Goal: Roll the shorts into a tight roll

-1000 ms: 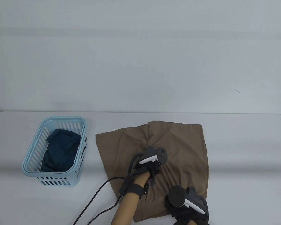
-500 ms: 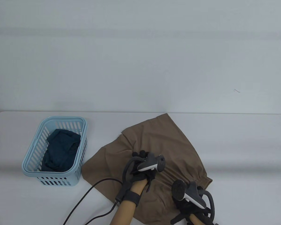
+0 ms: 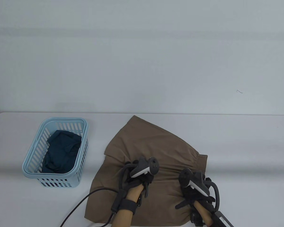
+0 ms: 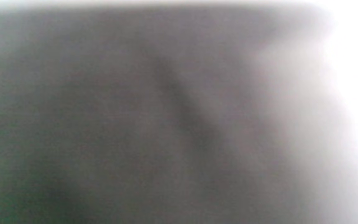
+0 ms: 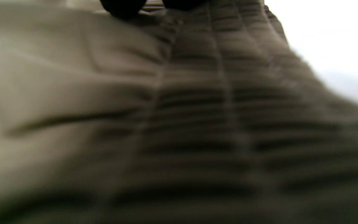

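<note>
1. The brown shorts [image 3: 153,165] lie spread, not rolled, on the white surface [image 3: 239,141], right of centre and near its front edge, turned at an angle with the gathered waistband [image 3: 198,160] toward the right.
2. The left hand [image 3: 138,179] rests on the middle of the shorts; whether its grip is open or closed on cloth I cannot tell, as the tracker hides the fingers and the left wrist view is only grey blur.
3. The right hand [image 3: 194,194] rests on the shorts near the waistband; its grip I cannot tell either.
4. The right wrist view shows the ribbed waistband close up, with dark fingertips [image 5: 123,7] at the top edge.
5. A light blue basket [image 3: 33,163] holding dark blue cloth [image 3: 61,151] stands at left, apart from the shorts.
</note>
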The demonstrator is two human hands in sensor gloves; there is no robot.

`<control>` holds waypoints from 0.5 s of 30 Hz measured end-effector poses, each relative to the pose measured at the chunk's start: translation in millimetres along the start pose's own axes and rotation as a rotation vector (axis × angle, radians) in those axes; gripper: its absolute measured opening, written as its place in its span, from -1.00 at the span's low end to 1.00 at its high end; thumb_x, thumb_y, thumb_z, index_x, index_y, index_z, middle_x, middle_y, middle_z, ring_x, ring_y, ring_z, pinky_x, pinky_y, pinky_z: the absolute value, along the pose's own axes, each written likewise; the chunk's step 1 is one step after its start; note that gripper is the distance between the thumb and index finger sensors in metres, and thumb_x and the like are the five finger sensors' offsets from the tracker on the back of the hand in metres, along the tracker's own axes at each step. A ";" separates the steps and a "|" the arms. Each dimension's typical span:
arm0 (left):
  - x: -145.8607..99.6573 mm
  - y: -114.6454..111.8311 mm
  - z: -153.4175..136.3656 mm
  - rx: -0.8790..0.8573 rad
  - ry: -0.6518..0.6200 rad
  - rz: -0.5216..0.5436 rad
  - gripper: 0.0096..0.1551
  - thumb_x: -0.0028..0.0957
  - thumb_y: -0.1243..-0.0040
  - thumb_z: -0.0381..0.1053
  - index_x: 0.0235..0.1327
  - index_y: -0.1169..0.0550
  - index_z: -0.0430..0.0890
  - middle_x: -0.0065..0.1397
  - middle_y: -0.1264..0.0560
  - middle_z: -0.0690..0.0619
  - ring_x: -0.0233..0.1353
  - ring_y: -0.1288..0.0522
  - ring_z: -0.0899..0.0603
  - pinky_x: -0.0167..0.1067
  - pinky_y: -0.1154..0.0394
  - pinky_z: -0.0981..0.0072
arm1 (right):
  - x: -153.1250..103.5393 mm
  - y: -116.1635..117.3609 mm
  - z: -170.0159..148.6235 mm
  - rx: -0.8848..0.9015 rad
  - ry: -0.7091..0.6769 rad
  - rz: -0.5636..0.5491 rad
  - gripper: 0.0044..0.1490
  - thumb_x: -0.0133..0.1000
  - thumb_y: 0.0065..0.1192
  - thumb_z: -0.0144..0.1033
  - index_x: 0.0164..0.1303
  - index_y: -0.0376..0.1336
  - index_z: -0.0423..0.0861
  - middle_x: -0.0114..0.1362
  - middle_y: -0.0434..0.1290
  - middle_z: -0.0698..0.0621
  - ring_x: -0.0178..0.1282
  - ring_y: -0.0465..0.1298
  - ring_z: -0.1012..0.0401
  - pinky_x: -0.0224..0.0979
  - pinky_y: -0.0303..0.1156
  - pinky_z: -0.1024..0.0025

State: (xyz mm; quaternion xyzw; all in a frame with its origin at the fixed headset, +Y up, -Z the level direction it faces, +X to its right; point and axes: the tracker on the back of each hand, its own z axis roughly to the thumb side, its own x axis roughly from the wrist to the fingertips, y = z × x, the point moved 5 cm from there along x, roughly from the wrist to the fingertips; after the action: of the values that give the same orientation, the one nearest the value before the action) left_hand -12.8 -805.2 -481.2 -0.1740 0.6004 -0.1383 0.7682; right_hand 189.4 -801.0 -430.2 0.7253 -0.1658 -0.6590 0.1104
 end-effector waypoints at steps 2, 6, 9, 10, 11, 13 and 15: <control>1.9 0.5 -0.8 0.001 0.017 -0.004 -0.24 0.24 0.12 0.11 0.63 -0.01 -0.09 0.69 0.09 -0.25 0.64 0.05 -0.47 0.35 0.18 -0.58 | 7.3 -1.9 -2.2 0.018 0.001 0.001 -0.23 0.22 -0.15 -0.13 0.58 -0.04 -0.25 0.70 -0.20 -0.25 0.66 -0.18 -0.23 0.54 -0.34 -0.41; 9.3 3.6 -3.1 -0.019 0.046 -0.015 -0.24 0.24 0.12 0.11 0.63 0.00 -0.09 0.68 0.10 -0.26 0.62 0.06 -0.47 0.36 0.18 -0.57 | 21.4 -6.1 -5.9 0.059 -0.003 0.002 -0.23 0.22 -0.14 -0.13 0.60 -0.07 -0.21 0.71 -0.24 -0.20 0.69 -0.20 -0.19 0.55 -0.34 -0.40; 15.1 6.0 -5.6 -0.030 0.053 -0.014 -0.24 0.25 0.13 0.12 0.63 0.01 -0.09 0.68 0.12 -0.25 0.62 0.07 -0.47 0.36 0.18 -0.56 | 30.7 -7.6 -9.3 0.087 -0.008 0.004 -0.22 0.22 -0.14 -0.13 0.61 -0.10 -0.17 0.72 -0.27 -0.15 0.70 -0.23 -0.14 0.56 -0.34 -0.39; 17.1 6.6 -6.5 -0.035 0.057 -0.017 -0.24 0.25 0.14 0.12 0.63 0.01 -0.09 0.68 0.12 -0.25 0.62 0.08 -0.47 0.36 0.19 -0.56 | 34.2 -8.0 -10.6 0.102 -0.012 0.006 -0.22 0.22 -0.14 -0.13 0.61 -0.12 -0.16 0.71 -0.28 -0.14 0.71 -0.24 -0.13 0.56 -0.35 -0.38; 19.4 7.1 -7.0 -0.039 0.058 -0.020 -0.24 0.25 0.14 0.12 0.63 0.02 -0.09 0.68 0.13 -0.25 0.62 0.09 -0.47 0.37 0.19 -0.56 | 37.7 -8.4 -11.5 0.115 -0.017 0.006 -0.22 0.22 -0.13 -0.13 0.61 -0.13 -0.15 0.71 -0.29 -0.13 0.71 -0.25 -0.12 0.56 -0.35 -0.38; 23.2 7.5 -8.1 -0.037 0.060 -0.032 -0.25 0.26 0.17 0.12 0.63 0.04 -0.10 0.68 0.16 -0.25 0.62 0.11 -0.47 0.36 0.20 -0.56 | 42.7 -9.0 -13.2 0.126 -0.023 0.013 -0.22 0.22 -0.13 -0.12 0.61 -0.14 -0.13 0.71 -0.31 -0.10 0.71 -0.27 -0.10 0.57 -0.37 -0.37; 26.6 6.1 -8.5 -0.033 0.061 -0.047 -0.25 0.28 0.23 0.11 0.63 0.09 -0.11 0.68 0.20 -0.26 0.62 0.15 -0.48 0.36 0.22 -0.56 | 46.8 -10.0 -14.6 0.138 -0.032 0.011 -0.22 0.22 -0.13 -0.12 0.61 -0.15 -0.12 0.71 -0.32 -0.08 0.72 -0.28 -0.08 0.57 -0.37 -0.36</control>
State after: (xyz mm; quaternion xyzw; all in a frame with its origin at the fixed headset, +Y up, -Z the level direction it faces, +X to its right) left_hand -14.7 -811.7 -508.9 -0.1964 0.6216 -0.1518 0.7430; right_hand 208.4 -810.7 -475.5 0.7197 -0.2164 -0.6568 0.0612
